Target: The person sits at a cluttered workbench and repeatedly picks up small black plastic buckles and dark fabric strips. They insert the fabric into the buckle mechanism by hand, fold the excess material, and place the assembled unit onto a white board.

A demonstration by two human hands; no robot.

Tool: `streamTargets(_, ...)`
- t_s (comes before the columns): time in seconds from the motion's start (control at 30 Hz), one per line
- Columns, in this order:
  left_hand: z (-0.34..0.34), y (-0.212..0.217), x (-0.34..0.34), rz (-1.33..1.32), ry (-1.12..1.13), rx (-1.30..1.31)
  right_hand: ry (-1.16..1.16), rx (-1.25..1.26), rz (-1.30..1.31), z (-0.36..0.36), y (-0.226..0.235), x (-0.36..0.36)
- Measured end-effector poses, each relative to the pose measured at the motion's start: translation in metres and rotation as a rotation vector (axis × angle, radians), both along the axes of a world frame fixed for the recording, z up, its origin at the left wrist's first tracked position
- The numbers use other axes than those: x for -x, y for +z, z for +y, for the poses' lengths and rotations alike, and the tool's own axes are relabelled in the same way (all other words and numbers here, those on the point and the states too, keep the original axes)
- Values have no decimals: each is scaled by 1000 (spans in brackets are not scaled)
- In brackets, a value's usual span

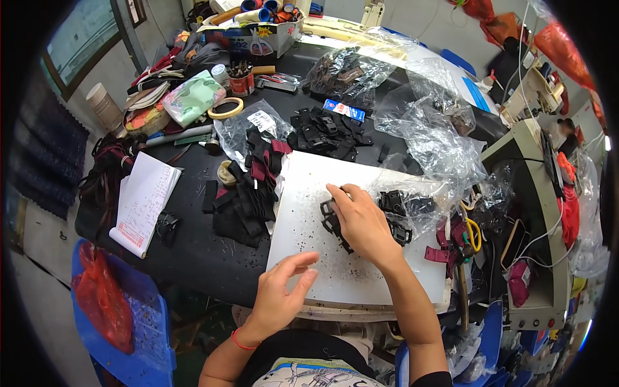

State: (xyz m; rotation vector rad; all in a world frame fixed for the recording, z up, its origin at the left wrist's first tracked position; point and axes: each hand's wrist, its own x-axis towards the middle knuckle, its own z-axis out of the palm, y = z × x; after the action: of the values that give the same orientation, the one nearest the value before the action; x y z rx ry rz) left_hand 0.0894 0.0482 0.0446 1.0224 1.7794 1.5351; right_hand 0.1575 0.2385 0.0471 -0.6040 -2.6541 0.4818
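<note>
My right hand point(364, 222) is over the white board, palm down, its fingers bent and drawn near each other; I cannot tell whether they grip anything, since my own hand hides what is beneath. My left hand point(284, 290) hangs empty over the board's near left corner, thumb well apart from the fingers.

The black buckles point(330, 224) around my right hand lie on the right half of the white board point(293, 222). They look like dark plastic, with squarish open frames and crossbars that let the white show through. They lie in a loose cluster at differing angles, some to the left of my fingers, others to the right. Small dark specks are scattered over the board about them.

Just left of the board lie black strap pieces point(242, 209), some with maroon parts. Beyond its far edge is a heap of black pieces point(329, 132), with a blue and white box point(344, 110) beside it. Crumpled clear plastic point(422, 138) reaches over the board's far right corner. Right of the board are yellow-handled scissors point(475, 237); well to its left, a notebook point(143, 200) with handwriting lies on the dark table point(190, 251).
</note>
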Motion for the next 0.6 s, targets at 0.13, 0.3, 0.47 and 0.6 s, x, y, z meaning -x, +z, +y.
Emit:
streamTargets(0.13, -1, -1, -1, 30, -61, 31, -33, 141, 110, -12, 12, -16)
streamTargets(0.3, 2, -3, -1, 67, -101, 51, -79, 38, 326, -21, 19, -37)
streamTargets(0.47, 11, -8, -6, 291, -131, 12, -227, -386, 595, -16, 4, -45)
streamTargets(0.6, 17, -2, -16, 438, -6, -68, -409, 206, 683, -40, 8, -47)
